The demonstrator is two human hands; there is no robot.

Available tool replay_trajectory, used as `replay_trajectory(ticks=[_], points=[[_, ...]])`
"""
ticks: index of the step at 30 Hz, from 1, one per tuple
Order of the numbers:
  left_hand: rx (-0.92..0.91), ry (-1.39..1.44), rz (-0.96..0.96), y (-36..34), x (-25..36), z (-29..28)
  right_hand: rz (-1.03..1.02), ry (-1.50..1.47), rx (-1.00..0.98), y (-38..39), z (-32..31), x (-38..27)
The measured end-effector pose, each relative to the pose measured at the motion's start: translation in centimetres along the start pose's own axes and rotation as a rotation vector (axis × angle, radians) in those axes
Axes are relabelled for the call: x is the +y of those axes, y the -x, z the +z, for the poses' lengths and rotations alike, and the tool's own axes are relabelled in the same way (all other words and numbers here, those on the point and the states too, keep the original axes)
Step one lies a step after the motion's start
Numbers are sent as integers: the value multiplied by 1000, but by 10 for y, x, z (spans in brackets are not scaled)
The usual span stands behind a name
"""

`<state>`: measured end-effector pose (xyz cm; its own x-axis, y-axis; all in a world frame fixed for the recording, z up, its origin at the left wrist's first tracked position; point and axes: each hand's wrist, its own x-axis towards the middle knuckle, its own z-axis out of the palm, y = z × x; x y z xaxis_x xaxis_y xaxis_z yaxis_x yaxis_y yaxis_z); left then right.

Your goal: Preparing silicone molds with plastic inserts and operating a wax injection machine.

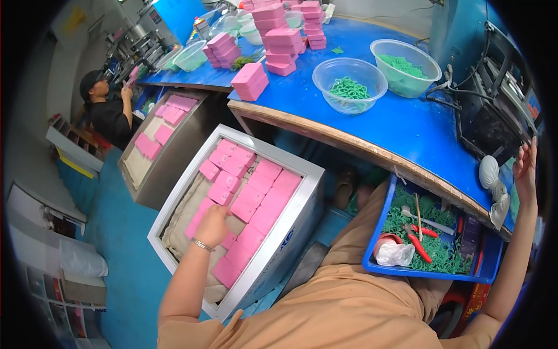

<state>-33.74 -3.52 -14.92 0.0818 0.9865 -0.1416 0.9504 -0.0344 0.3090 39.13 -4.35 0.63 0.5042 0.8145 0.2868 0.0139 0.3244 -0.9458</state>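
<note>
My left hand (211, 228), with a bracelet (203, 245) at the wrist, reaches down into a white-framed box (317, 180). Its fingers are curled over a pink block (199, 218), their tips partly hidden. Around it, pink blocks (264, 200) lie in rows on a beige cloth (181, 216). Far to the right, my right hand (526, 174) is raised beside a dark machine (494, 110). Its fingers point upward, stretched and slightly apart, near the machine's lever; nothing shows in them.
The blue table (401, 128) bears stacked pink blocks (282, 43) and clear bowls (350, 87) of green strands. Below its edge, a blue tray (383, 270) holds green scraps and red-handled pliers (419, 244). Another box of blocks (131, 168) stands near a co-worker (107, 110) at left.
</note>
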Motion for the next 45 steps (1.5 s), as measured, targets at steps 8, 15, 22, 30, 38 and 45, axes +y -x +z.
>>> replay_trajectory(ticks=[8,15,22,30,38,45], points=[[-81,-451,249,22,-6,-3,55,-113,-10,16,23,-9],[29,36,345,12,110,-68,209,-131,-369,102,55,-23],[-58,368,853,12,276,-57,465,8,-678,208,155,0],[55,628,1223,15,368,-5,474,-382,-509,212,153,37],[-123,675,1050,6,366,17,421,-262,-470,207,140,44],[-361,691,965,13,361,16,307,-120,-486,212,138,47]])
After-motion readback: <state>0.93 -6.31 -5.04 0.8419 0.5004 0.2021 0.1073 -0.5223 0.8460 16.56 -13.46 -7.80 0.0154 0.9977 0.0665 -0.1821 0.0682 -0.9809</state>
